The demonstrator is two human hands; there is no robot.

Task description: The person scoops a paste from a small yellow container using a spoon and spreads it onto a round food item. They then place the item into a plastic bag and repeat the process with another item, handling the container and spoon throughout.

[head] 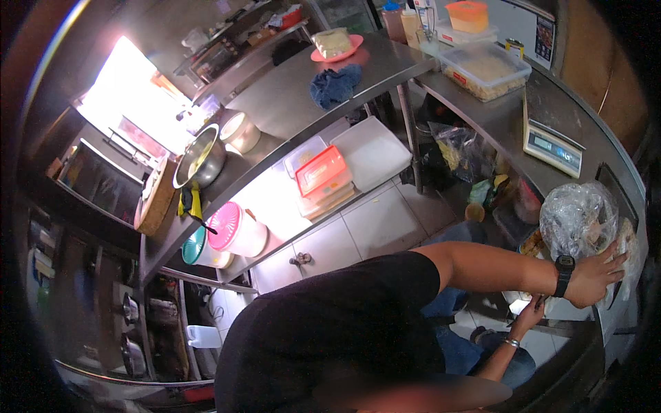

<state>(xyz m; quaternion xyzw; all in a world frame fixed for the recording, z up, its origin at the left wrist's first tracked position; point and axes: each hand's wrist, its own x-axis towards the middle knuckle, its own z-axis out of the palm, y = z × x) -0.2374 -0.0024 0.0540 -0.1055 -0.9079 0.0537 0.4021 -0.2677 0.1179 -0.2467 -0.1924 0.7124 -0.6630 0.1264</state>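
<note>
At the far right, my left hand [594, 279], with a black watch at the wrist, rests with spread fingers at the edge of a clear plastic bag [578, 219] on the steel counter. A dark, narrow pointed thing [615, 295] shows just past its fingers. Lower down, below the counter's level, is my right hand [531, 314], with a metal bracelet; its fingers are bent near a white surface [563, 310], partly hidden by my left forearm. Whether they hold anything is not clear. A digital kitchen scale [552, 149] stands beyond the bag.
A lidded clear tub of pale food [485, 69] stands beyond the scale. The long steel table [279, 103] bears a blue cloth [334, 86], a steel bowl [200, 157] and a white tub [240, 132]. Boxes and lidded buckets [237, 229] sit on its lower shelf. Filled bags lie under the counter.
</note>
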